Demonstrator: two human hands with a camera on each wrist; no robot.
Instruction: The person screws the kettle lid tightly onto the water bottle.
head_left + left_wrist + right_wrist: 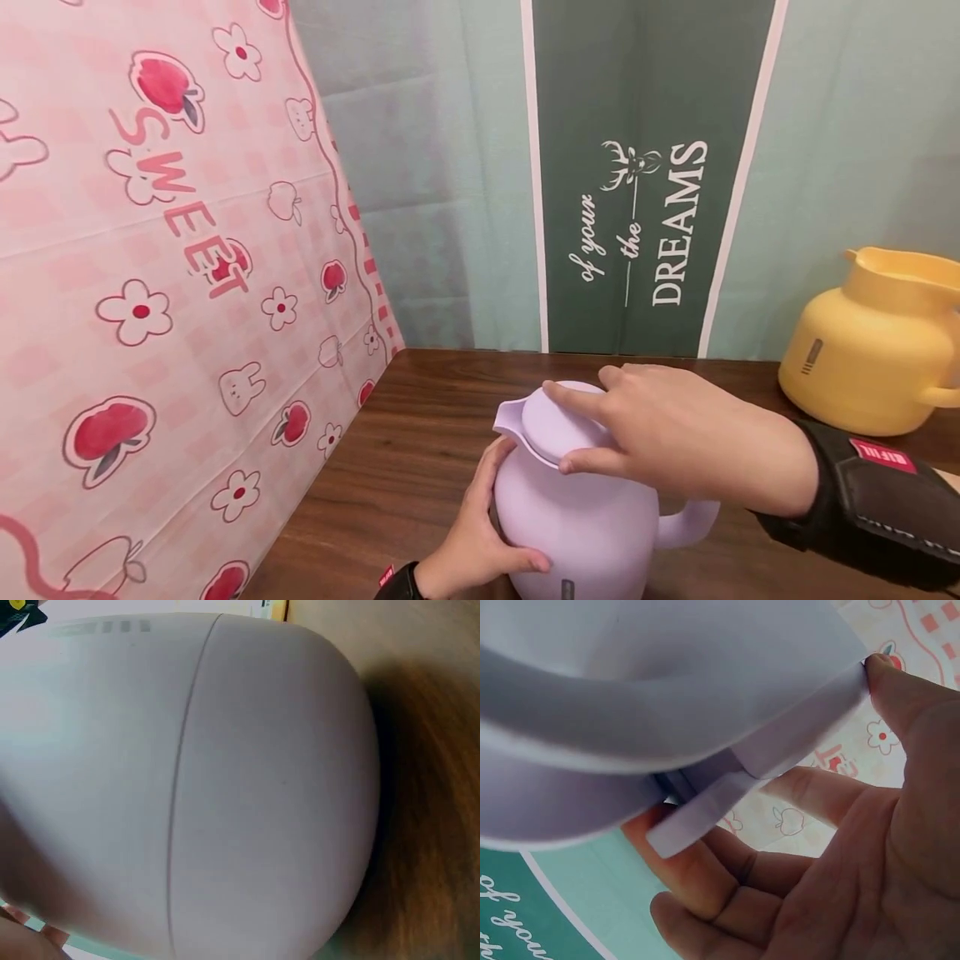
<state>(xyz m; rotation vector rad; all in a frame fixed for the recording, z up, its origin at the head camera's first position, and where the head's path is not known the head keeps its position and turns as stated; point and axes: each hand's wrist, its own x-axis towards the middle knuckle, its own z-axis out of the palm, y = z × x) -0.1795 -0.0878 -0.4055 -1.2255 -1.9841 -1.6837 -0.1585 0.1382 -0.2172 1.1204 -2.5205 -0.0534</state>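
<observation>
A lilac jug (577, 525) with a spout at its left and a handle (686, 523) at its right stands at the near middle of the wooden table. My left hand (476, 533) holds the jug's left side, thumb across the front and fingers round the back. My right hand (675, 429) grips the round lilac lid (558, 429), thumb on the near edge and index finger across the top. In the right wrist view, curled fingers lie around a lilac tab (697, 817) below the rim. The jug's pale body (262, 772) fills most of the left wrist view.
A yellow jug (862, 358) stands at the right back of the dark wood table (405, 417). Pink cloth (187, 350) with apples and flowers hangs along the left side. A green cloth (645, 100) with lettering hangs behind.
</observation>
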